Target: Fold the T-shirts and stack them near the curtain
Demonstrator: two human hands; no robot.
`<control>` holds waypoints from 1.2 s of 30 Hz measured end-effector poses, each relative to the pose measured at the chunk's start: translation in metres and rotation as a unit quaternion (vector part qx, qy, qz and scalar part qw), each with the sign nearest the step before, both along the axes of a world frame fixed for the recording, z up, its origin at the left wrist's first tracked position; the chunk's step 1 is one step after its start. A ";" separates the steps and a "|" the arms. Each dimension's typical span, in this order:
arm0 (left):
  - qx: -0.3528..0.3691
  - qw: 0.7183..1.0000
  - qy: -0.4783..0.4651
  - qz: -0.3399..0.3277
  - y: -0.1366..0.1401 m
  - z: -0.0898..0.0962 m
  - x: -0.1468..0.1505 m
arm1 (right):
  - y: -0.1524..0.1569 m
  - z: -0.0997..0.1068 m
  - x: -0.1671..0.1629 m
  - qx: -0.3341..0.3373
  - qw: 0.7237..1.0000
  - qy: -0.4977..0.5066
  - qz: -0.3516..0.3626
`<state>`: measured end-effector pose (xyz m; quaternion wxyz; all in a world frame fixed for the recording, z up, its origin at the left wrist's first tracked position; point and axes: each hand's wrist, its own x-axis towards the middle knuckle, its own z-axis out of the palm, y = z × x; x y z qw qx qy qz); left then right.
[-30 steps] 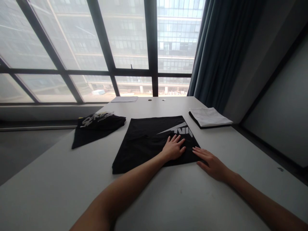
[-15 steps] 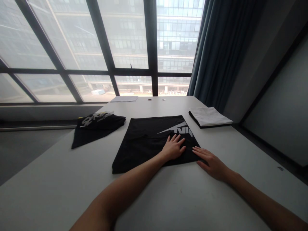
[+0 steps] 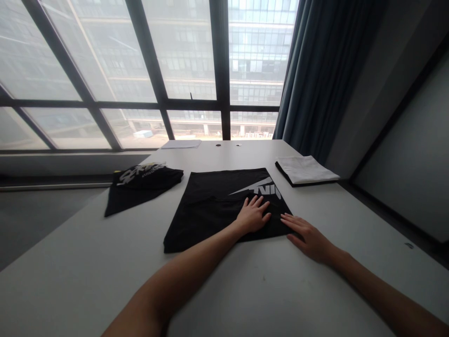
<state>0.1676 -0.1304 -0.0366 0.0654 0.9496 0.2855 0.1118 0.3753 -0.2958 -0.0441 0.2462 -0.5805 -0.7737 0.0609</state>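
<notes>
Fingers point(image 3: 257, 203) of the bare left hand point(image 3: 250, 220) lie spread and relaxed, released rather than clenched, palm down on a folded black cloth garment with a pale grey print point(image 3: 206, 220). They rest on its right-hand part, just below the printed letters and the long pointed shape beside them. The garment lies flat beneath them, spreading mostly to their left and beyond them, and the left forearm crosses its near edge. The bare right hand point(image 3: 310, 241) is loose too: its fingers are straight and close together, their tips over the garment's right edge near the closest corner — the thumb stands apart beside that corner.

All this is on a smooth white desk point(image 3: 259, 290). To the left, well apart from the hands, lies a crumpled black garment with whitish lettering point(image 3: 140, 194); to the right, beyond the right hand, a folded white cloth point(image 3: 305, 169) sits on a black one — its dark border shows underneath.
</notes>
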 end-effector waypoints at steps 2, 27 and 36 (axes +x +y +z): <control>0.000 1.000 0.000 0.001 0.000 0.000 0.000 | 0.000 0.000 0.000 0.003 1.000 0.002 0.000; -0.048 0.998 -0.033 -0.025 0.002 0.052 -0.026 | -0.001 -0.003 0.001 0.012 1.000 -0.008 -0.001; -0.064 0.995 -0.053 0.048 0.007 0.058 -0.189 | 0.011 0.007 -0.001 0.026 0.999 0.007 0.038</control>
